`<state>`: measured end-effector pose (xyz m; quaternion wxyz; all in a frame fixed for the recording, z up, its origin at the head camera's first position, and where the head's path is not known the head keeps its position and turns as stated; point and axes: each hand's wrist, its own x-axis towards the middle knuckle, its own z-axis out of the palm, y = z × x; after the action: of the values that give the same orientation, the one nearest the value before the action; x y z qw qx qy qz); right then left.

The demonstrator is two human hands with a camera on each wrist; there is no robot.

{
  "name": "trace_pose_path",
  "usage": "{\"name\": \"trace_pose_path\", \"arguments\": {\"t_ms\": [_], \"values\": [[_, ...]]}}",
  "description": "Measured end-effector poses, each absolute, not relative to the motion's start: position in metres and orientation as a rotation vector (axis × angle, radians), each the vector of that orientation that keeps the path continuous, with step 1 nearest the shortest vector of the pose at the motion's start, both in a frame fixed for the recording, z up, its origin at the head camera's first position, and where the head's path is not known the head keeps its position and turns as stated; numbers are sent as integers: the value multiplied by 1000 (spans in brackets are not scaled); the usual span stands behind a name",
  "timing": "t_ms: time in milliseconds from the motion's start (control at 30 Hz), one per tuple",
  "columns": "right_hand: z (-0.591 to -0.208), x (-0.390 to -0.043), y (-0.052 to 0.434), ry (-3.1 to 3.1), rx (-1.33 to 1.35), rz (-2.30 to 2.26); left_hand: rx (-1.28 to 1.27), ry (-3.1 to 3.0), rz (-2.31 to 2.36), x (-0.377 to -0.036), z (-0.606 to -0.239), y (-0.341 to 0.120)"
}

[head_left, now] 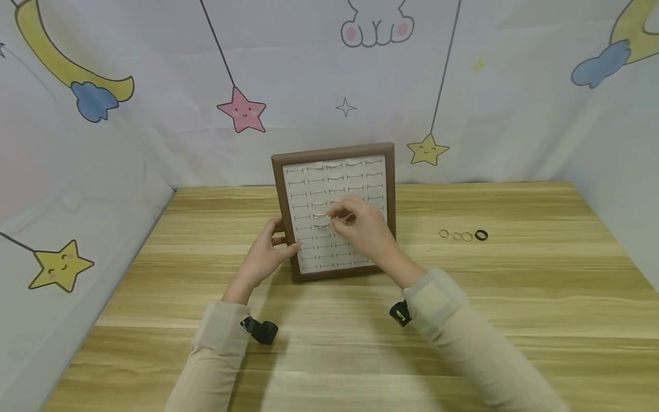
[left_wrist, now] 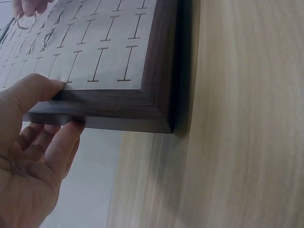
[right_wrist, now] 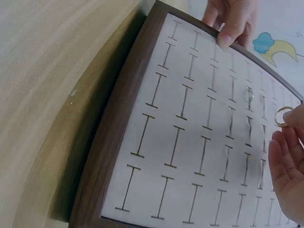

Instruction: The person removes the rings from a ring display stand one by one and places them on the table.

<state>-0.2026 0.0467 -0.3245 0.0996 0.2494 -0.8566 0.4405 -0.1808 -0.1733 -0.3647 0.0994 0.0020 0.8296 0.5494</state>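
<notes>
We see the right hand [head_left: 360,223] pinching a gold ring [head_left: 328,216] between thumb and fingers; the ring lies at the fingertips, on the left side of that hand. In the right wrist view its hoop shows as a round loop before the slotted panel [head_left: 307,197]; whether the two touch, we cannot tell. The governing relation is that of ring to slot: the slots [right_wrist: 209,112] have their long axes running left to right, roughly along the table's far edge, and the ring lies before the panel left of its centre, about midway down. We note that the right hand is the nearer to it. The left hand [head_left: 265,254], well apart from the ring, grips the left side of the brown display frame [head_left: 333,152], thumb in front and fingers behind.

The frame stands tilted on the wood-grained table [head_left: 334,355], nearer the far edge than the near one and about midway between the side edges. Toward the table's right edge we find three thin rings [head_left: 467,240] and a black ring [head_left: 481,239] in a loose row, the black one outermost. Beyond the far edge we see a pale backdrop [head_left: 309,68] printed with moons and stars.
</notes>
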Motion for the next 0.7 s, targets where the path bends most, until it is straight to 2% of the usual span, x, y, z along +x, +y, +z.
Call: {"name": "trace_pose_path", "arguments": {"t_ms": [333, 700], "values": [[-314, -203, 86, -2539, 526, 1419, 3, 2470, 1601, -180, -363, -173], [-318, -210, 158, -2533, 261, 1415, -3, 2489, 1563, -181, -364, -174]]}}
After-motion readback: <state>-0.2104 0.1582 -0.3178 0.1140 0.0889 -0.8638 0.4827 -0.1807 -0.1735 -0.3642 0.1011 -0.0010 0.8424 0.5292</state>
